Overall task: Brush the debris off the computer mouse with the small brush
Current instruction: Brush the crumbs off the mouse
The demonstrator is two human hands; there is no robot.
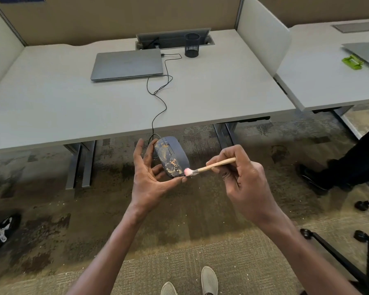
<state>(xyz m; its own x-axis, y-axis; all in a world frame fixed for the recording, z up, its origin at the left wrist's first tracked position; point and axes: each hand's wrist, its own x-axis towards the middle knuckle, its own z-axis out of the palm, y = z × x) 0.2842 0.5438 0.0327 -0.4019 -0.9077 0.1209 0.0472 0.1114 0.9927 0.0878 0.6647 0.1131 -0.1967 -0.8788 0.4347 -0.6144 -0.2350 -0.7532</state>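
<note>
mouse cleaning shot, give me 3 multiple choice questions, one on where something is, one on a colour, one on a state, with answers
1. Where is the computer mouse?
A. flat on the desk beside the laptop
B. held in the left hand, out past the desk's near edge
C. on the carpet

2. What colour are the bristles of the small brush?
A. pink
B. black
C. green

3. What state is the laptop in?
A. open, screen lit
B. open, screen dark
C. lid closed, flat on the desk

Answers:
1. B: the left hand cups the mouse above the floor, its cable running back up over the desk.
2. A: the tip by the mouse's near end is pale pink, on a wooden handle held by the right hand.
3. C: only its grey lid shows.
</note>
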